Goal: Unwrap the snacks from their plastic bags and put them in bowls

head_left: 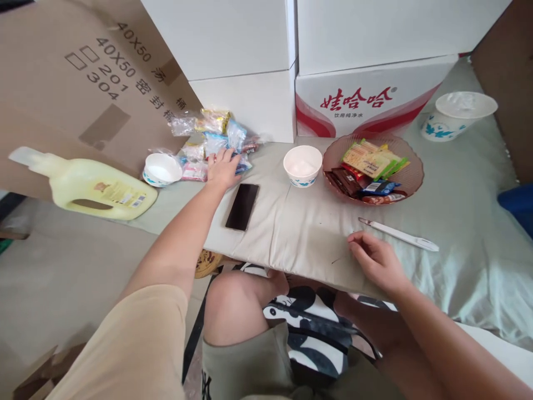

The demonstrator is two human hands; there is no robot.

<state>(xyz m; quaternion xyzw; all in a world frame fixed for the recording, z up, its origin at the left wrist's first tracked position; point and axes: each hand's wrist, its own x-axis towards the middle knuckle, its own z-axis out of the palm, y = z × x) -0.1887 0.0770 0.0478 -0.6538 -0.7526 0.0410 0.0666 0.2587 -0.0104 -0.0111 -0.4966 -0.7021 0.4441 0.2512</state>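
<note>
A: Two hands, both at the counter (283, 236). Left hand (224, 171)?
B: On the packets (215, 141), back left, fingers spread. Can't tell whether the grip is closed on any. White box (266, 105) behind probably backs the heap.
A: Right hand (375, 258)?
B: Near the front edge, half-curled, thumb and fingers apart, nothing seen in it. Knife (397, 234) just beyond.
A: Bowl (416, 173)?
B: Likely keeps the sachets (366, 160) from spreading.
A: Room?
B: Front edge, between phone (242, 206) and right hand. Left is tighter: cup (152, 179) crowds the packets.
</note>
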